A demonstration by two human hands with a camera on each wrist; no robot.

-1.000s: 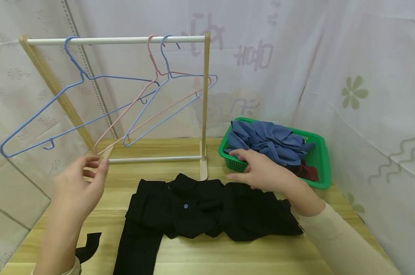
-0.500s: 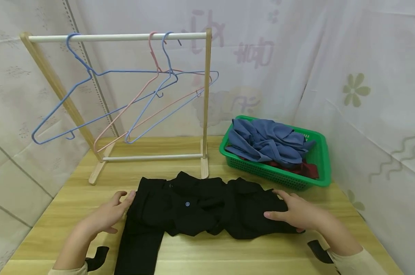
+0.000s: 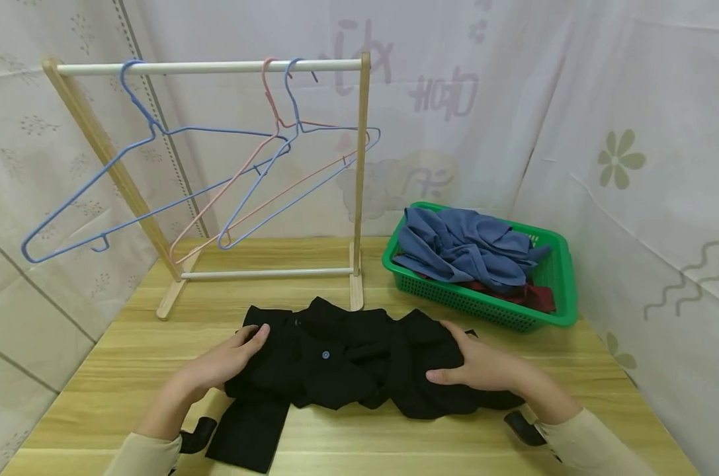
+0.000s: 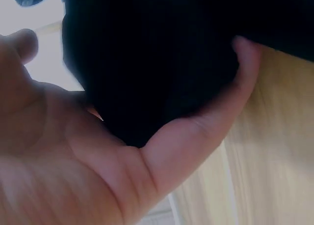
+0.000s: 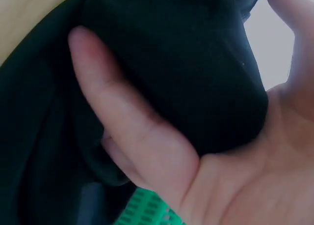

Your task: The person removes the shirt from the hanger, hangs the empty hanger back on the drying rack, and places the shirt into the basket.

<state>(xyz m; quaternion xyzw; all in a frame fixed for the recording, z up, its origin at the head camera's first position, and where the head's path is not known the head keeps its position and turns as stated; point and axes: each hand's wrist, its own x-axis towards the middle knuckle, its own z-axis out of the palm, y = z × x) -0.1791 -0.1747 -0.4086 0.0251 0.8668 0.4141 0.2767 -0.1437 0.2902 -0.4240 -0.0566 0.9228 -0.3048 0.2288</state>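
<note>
A black shirt (image 3: 359, 370) lies bunched across the table, with a small blue button (image 3: 326, 355) near its middle. One sleeve (image 3: 249, 433) trails toward the front at the left. My left hand (image 3: 225, 362) grips the shirt's left end; in the left wrist view the black cloth (image 4: 147, 63) fills the space between thumb and fingers. On the other side, my right hand (image 3: 484, 363) holds the right part, thumb in front. The right wrist view has fingers (image 5: 132, 122) bent along the bunched cloth (image 5: 191, 77). Some fingertips are hidden by the fabric.
Behind the shirt stands a clothes rack (image 3: 216, 68) with a blue hanger (image 3: 97, 173) at left, plus a pink hanger (image 3: 240, 170) and another blue hanger (image 3: 258, 182). A green basket (image 3: 564, 284) at the back right holds blue cloth (image 3: 472, 244) and dark red cloth (image 3: 538, 297).
Both hands came down from rack and basket to the shirt's ends, then moved inward onto it. The left sleeve has shifted, its end now in view. The left blue hanger swings.
</note>
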